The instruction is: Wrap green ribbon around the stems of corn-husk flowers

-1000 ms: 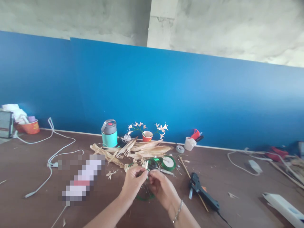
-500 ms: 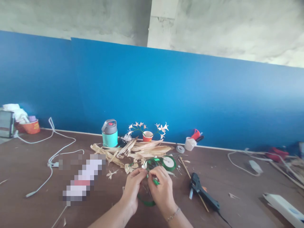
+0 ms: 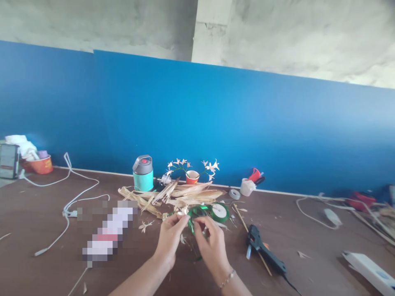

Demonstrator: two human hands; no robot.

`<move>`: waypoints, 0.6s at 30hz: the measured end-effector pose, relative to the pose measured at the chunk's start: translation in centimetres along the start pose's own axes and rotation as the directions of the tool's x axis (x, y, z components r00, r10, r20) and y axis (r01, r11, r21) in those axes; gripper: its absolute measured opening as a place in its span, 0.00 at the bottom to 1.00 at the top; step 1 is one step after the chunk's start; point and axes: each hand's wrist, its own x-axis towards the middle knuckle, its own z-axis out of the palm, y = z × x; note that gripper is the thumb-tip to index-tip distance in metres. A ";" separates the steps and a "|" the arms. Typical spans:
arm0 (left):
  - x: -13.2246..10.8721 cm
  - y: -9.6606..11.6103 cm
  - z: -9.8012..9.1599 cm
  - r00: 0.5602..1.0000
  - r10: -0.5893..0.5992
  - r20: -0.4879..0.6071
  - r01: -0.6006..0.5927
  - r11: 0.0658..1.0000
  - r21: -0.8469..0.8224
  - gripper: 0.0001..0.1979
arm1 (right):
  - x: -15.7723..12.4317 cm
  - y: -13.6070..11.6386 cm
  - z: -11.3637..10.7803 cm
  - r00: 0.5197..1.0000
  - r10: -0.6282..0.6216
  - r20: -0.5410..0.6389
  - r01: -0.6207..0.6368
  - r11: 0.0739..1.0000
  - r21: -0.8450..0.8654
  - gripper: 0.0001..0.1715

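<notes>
Near the middle of the table, my left hand (image 3: 172,234) is closed in a pinch, with a small white husk flower (image 3: 183,210) showing at its fingertips. Close beside it, my right hand (image 3: 210,239) pinches green ribbon (image 3: 191,225) that runs between the two hands. The exact grip is partly hidden by the fingers. Just beyond the right hand lies a green ribbon spool (image 3: 219,211) with a white centre. Left of my hands, a loose pale flower (image 3: 145,226) rests on the table. Dried corn husks (image 3: 185,193) are heaped behind.
A paper cup (image 3: 192,177) with flower stems stands by the blue partition (image 3: 197,115), near a turquoise flask (image 3: 143,180). A tape roll (image 3: 234,194) and a white pen cup (image 3: 247,187) are further right. A black glue gun (image 3: 265,250) lies over a thin stick.
The green loop that hung below my hands is gone from there, and green ribbon now shows between the fingertips. My left hand and the flower have shifted slightly left.
</notes>
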 end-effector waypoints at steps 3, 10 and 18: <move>0.4 0.0 -0.3 0.998 0.040 0.053 -0.045 0.995 0.091 0.11 | 0.3 0.2 -0.1 0.977 0.210 0.028 -0.211 0.960 0.184 0.13; 0.9 -0.1 -0.8 0.947 0.145 0.285 -0.240 0.911 0.335 0.09 | 1.0 -0.2 -0.5 0.878 0.366 0.307 -0.477 0.718 0.507 0.10; 1.1 -0.3 -1.1 0.910 0.181 0.372 -0.357 0.800 0.482 0.08 | 1.0 -0.6 -0.8 0.820 0.448 0.356 -0.571 0.616 0.542 0.06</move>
